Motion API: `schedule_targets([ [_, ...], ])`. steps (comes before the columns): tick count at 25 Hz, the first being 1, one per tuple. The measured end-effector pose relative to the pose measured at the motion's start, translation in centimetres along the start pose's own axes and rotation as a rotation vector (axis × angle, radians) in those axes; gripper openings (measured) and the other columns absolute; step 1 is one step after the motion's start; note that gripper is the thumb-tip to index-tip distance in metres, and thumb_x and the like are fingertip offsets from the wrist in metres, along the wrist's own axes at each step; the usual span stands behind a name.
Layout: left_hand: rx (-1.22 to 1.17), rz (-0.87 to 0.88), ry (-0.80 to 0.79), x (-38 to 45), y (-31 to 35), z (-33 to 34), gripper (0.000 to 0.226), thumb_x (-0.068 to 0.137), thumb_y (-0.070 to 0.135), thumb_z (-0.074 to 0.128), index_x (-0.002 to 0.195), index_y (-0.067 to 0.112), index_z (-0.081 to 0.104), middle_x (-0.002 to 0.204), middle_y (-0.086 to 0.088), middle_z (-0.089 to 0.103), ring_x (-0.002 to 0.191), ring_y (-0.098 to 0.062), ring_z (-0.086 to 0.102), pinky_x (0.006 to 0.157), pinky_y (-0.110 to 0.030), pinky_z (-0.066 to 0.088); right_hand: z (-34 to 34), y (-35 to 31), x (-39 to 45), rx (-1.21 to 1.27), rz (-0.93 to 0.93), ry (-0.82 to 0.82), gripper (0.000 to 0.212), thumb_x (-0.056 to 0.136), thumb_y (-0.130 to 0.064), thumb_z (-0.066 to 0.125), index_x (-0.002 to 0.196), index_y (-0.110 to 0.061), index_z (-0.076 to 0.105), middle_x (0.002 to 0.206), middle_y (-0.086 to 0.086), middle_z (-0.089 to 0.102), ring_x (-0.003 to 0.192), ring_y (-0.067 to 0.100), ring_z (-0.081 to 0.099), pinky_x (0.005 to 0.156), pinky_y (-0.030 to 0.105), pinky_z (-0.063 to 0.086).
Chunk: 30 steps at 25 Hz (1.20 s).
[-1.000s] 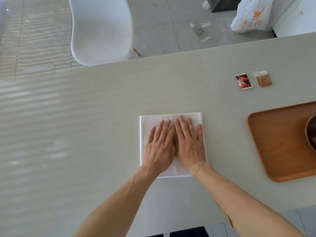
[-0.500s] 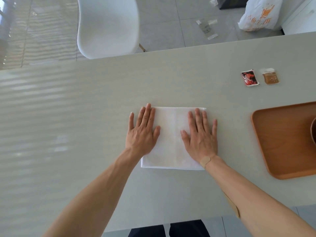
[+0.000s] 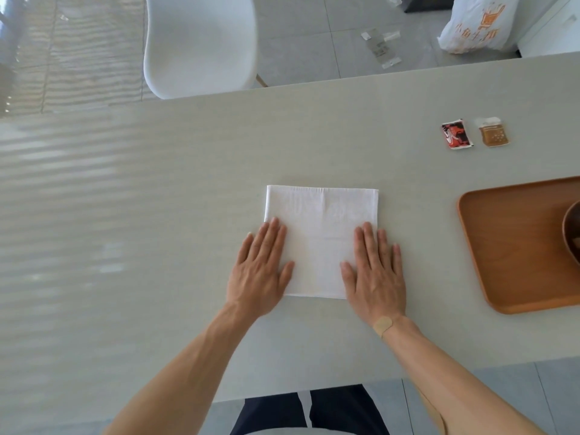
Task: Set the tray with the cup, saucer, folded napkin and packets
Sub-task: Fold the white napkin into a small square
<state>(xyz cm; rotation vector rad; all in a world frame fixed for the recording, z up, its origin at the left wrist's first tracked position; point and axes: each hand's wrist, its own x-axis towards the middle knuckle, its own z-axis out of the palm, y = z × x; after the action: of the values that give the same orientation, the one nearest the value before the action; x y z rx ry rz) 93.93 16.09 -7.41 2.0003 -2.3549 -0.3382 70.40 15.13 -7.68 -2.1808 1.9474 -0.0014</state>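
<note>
- Two hands lie flat and spread on the desk [image 3: 157,215], nearest the person: left hand [image 3: 259,271] over the napkin's left edge, right hand [image 3: 375,274] over its right edge. Neither grips anything; fingers extended, palms down.
- One bandage [image 3: 383,325] noted at the right wrist.
- One napkin [image 3: 320,243], white, lies square between the hands at the desk's middle, well apart from the tray. Faint crease lines show; it appears folded at least once.
- Handling judgement: napkin is light, soft and limp; it will sag if lifted by one corner. Best taken by pinching an edge or two corners, or slid flat to keep the fold.
- One tray [image 3: 508,246], wooden with a raised rim, sits to the right, partly cut off by the frame.
- One dark rounded vessel [image 3: 572,233] rests on the tray at the frame edge; cup or saucer cannot be told.
- Two packets lie side by side farther back on the right, not on the tray: one red packet [image 3: 456,134], one brown packet [image 3: 493,133]. Judged light, thin and likely slick; pinch by an edge.
- One white chair [image 3: 201,42] stands beyond the desk.
- One plastic bag [image 3: 474,26] sits on the floor, farthest right.
</note>
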Motion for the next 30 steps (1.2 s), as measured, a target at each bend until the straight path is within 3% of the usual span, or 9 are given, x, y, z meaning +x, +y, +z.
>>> schedule_targets([
  [6, 0.023, -0.090, -0.029, -1.1, 0.3, -0.5, 0.065, 0.101, 0.046, 0.019, 0.156, 0.012, 0.008, 0.164, -0.004, 0.006, 0.151, -0.020, 0.004, 0.121, -0.052, 0.007, -0.9, -0.3, -0.5, -0.023, -0.005, -0.032, 0.064, 0.100, -0.045, 0.018, 0.155, -0.016, 0.005, 0.164, 0.001, 0.002, 0.151, 0.028, 0.000, 0.120, 0.058, 0.002],
  [9, -0.005, 0.014, -0.046, -3.7, 2.0, 0.4, 0.064, 0.103, 0.047, 0.018, 0.156, 0.013, 0.006, 0.165, -0.004, 0.004, 0.151, -0.019, 0.003, 0.121, -0.050, 0.006, -0.3, -1.3, -3.0, -0.027, -0.167, -0.051, 0.062, 0.101, -0.048, 0.019, 0.156, -0.022, 0.005, 0.165, 0.001, 0.000, 0.151, 0.027, -0.003, 0.120, 0.057, 0.004],
  [12, 0.010, 0.027, -0.070, -6.8, 1.1, 0.9, 0.065, 0.103, 0.049, 0.020, 0.156, 0.013, 0.007, 0.165, -0.003, 0.004, 0.151, -0.018, 0.005, 0.121, -0.048, 0.007, 0.0, 0.2, -5.0, -0.030, -0.130, -0.080, 0.064, 0.100, -0.051, 0.017, 0.155, -0.022, 0.001, 0.165, -0.001, -0.002, 0.151, 0.024, -0.003, 0.120, 0.054, 0.005],
  [20, 0.075, 0.040, -0.161, -8.8, -0.2, -1.1, 0.064, 0.102, 0.048, 0.020, 0.155, 0.013, 0.012, 0.165, -0.002, 0.009, 0.151, -0.022, 0.010, 0.117, -0.057, 0.012, -1.8, 2.2, -5.9, -0.078, -0.163, -0.194, 0.070, 0.099, -0.053, 0.016, 0.155, -0.013, 0.000, 0.165, 0.002, -0.004, 0.151, 0.024, -0.002, 0.119, 0.058, 0.005],
  [22, 0.078, 0.074, -0.129, -9.9, -0.2, -1.4, 0.060, 0.101, 0.046, 0.028, 0.153, 0.014, 0.026, 0.162, -0.003, 0.022, 0.148, -0.025, 0.021, 0.116, -0.059, 0.015, -2.3, 2.9, -6.8, -0.092, -0.217, -0.158, 0.067, 0.100, -0.051, 0.021, 0.155, -0.014, 0.013, 0.165, 0.001, 0.008, 0.151, 0.027, 0.005, 0.118, 0.059, 0.007],
  [24, 0.050, 0.116, -0.069, -11.1, -0.1, -1.7, 0.049, 0.099, 0.041, 0.037, 0.141, 0.017, 0.047, 0.148, -0.001, 0.046, 0.135, -0.026, 0.043, 0.112, -0.058, 0.024, -2.9, 3.4, -7.6, -0.069, -0.283, -0.097, 0.057, 0.100, -0.046, 0.028, 0.148, -0.016, 0.037, 0.158, 0.000, 0.033, 0.145, 0.029, 0.028, 0.116, 0.062, 0.012],
  [26, -0.021, 0.128, 0.008, -10.3, 0.0, -2.5, 0.033, 0.094, 0.034, 0.045, 0.121, 0.022, 0.061, 0.121, 0.004, 0.061, 0.108, -0.025, 0.058, 0.102, -0.047, 0.036, -3.9, 3.1, -6.5, -0.051, -0.297, -0.008, 0.035, 0.097, -0.036, 0.047, 0.124, -0.020, 0.061, 0.129, -0.002, 0.061, 0.117, 0.026, 0.057, 0.111, 0.063, 0.024],
  [28, -0.122, 0.079, 0.060, -7.0, -0.1, -4.2, 0.024, 0.089, 0.030, 0.049, 0.104, 0.024, 0.066, 0.100, 0.006, 0.064, 0.090, -0.025, 0.060, 0.082, -0.038, 0.044, -5.6, 2.1, -3.1, -0.044, -0.254, 0.049, 0.019, 0.087, -0.031, 0.065, 0.103, -0.022, 0.068, 0.097, -0.003, 0.069, 0.086, 0.024, 0.062, 0.098, 0.054, 0.038],
  [30, -0.164, -0.020, 0.077, -2.2, -0.6, -6.1, 0.025, 0.087, 0.031, 0.056, 0.106, 0.021, 0.067, 0.101, 0.001, 0.064, 0.090, -0.028, 0.059, 0.074, -0.037, 0.046, -7.3, 1.0, 1.2, -0.030, -0.226, -0.029, 0.037, 0.084, -0.036, 0.067, 0.118, -0.021, 0.064, 0.106, 0.001, 0.068, 0.093, 0.027, 0.059, 0.087, 0.044, 0.043],
])
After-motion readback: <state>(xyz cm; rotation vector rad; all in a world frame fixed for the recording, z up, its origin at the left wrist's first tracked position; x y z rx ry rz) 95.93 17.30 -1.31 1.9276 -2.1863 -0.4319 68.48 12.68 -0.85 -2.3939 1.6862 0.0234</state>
